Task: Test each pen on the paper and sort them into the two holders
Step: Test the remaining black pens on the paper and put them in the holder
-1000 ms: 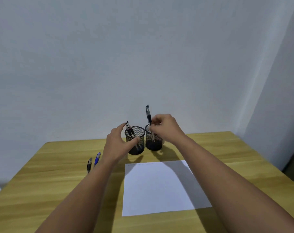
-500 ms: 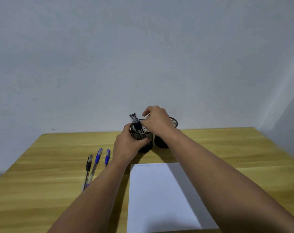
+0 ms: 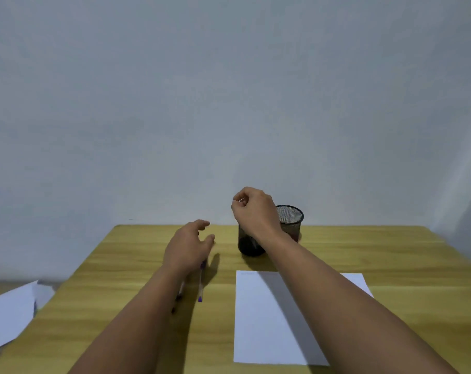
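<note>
Left hand (image 3: pixel 187 249) open, fingers loosely spread and holding nothing, hovering low over the table's (image 3: pixel 391 255) middle toward the far edge. Right hand (image 3: pixel 253 209) raised above the near mesh holder (image 3: pixel 249 245), fingers curled inward; holding nothing, as far as the blur allows, though a small thing pinched at the fingertips cannot be ruled out.

Directly under the left wrist and forearm: loose pens. One clear-barrelled pen with a blue cap (image 3: pixel 200 284) lying with its long axis running near to far, blue end toward the near edge, just beside the forearm. A second, darker pen (image 3: pixel 179 294) mostly hidden beneath the arm, roughly parallel. Possibly a third under there; cannot tell.

Left hand far nearer these pens than the right: already past them, so a short draw back toward the near edge probably needed, then a grip across the barrel.

Sheet of paper (image 3: pixel 258 319) right of the pens, near the table's near edge, partly crossed by the right forearm. Second mesh holder (image 3: pixel 292 220) behind and right of the first, touching or nearly so, close to the far edge.
</note>
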The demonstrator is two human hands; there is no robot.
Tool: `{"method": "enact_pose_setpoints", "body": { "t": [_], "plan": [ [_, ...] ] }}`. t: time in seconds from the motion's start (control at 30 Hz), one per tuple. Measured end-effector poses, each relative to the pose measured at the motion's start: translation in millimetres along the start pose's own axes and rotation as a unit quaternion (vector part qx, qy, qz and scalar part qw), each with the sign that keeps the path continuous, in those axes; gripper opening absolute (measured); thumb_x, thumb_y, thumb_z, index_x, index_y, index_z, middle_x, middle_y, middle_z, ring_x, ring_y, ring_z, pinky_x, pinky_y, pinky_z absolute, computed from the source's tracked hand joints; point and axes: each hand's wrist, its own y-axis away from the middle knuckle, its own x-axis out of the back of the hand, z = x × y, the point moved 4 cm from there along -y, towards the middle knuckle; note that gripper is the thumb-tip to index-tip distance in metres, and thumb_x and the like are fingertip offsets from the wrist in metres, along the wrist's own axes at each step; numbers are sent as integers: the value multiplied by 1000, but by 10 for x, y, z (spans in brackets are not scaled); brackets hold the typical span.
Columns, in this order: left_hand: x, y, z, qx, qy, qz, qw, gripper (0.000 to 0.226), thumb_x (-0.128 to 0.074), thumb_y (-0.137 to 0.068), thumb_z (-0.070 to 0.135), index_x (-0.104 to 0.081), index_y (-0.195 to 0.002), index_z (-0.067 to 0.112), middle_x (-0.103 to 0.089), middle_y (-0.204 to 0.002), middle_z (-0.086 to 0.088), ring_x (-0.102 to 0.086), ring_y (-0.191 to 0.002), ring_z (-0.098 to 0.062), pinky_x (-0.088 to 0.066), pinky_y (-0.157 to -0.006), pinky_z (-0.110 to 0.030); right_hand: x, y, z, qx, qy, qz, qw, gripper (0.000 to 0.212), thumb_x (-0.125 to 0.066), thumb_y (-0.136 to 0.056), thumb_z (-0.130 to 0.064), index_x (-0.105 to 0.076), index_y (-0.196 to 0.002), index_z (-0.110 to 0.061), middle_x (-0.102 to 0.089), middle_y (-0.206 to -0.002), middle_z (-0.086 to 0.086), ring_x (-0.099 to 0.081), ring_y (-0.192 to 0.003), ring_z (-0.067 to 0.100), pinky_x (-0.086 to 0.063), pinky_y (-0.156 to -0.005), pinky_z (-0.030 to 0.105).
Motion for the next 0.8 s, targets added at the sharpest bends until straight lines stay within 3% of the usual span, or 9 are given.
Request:
{"method": "enact_pose_setpoints", "body": {
  "t": [0.2, 0.3, 0.43, 0.57, 0.67, 0.73, 0.8],
  "plan": [
    [501, 162, -615, 29, -112, 31, 993, 29, -61, -97, 26, -67, -125, 29, -68, -128, 6, -64, -111, -15, -56, -88, -37, -729, 347, -186, 11, 73, -193, 979, 17, -67, -91, -16, -74, -77, -22, -81, -97, 4, -75, -94, 25, -63, -85, 37],
    [515, 249, -840, 21, -106, 8, 994, 30, -61, -96, 20, -68, -124, 28, -67, -128, 5, -63, -114, -15, -53, -89, -33, -1121, 524, -182, -9, 105, -259, 960, 9, -73, -90, -21, -78, -86, -15, -79, -96, 6, -75, -92, 27, -64, -84, 40],
    [369, 309, -954, -26, -88, -23, 996, 35, -57, -96, 14, -68, -128, 24, -65, -128, 6, -60, -118, -16, -50, -97, -33, -1409, 658, -195, -22, 152, -277, 948, 23, -76, -86, -28, -70, -101, -11, -72, -103, 9, -71, -96, 33, -49, -69, 35],
    [285, 240, -1064, -47, -95, -37, 994, 30, -59, -97, 21, -70, -125, 27, -65, -124, 10, -61, -116, -15, -52, -95, -37, -1499, 693, -224, -26, 178, -279, 943, 24, -73, -86, -24, -56, -100, -17, -63, -108, 8, -64, -99, 32, -45, -73, 35],
    [275, 207, -1138, -54, -100, -34, 993, 29, -60, -97, 22, -70, -123, 29, -66, -122, 12, -61, -113, -14, -53, -91, -38, -1537, 721, -250, -35, 180, -275, 944, 23, -71, -87, -20, -57, -104, -16, -65, -115, 9, -67, -111, 33, -45, -75, 34],
    [276, 196, -1168, -65, -102, -32, 992, 29, -61, -96, 21, -71, -121, 31, -65, -118, 14, -61, -109, -13, -54, -87, -37, -1550, 723, -262, -43, 171, -274, 945, 20, -69, -90, -19, -56, -105, -16, -66, -120, 10, -64, -106, 33, -45, -76, 34],
    [279, 195, -1172, -78, -108, -37, 990, 28, -62, -96, 23, -71, -120, 33, -64, -117, 16, -60, -107, -11, -54, -85, -36, -1551, 712, -275, -43, 167, -275, 946, 20, -69, -92, -22, -51, -100, -15, -61, -109, 8, -57, -95, 30, -45, -75, 35]
  ]
}}
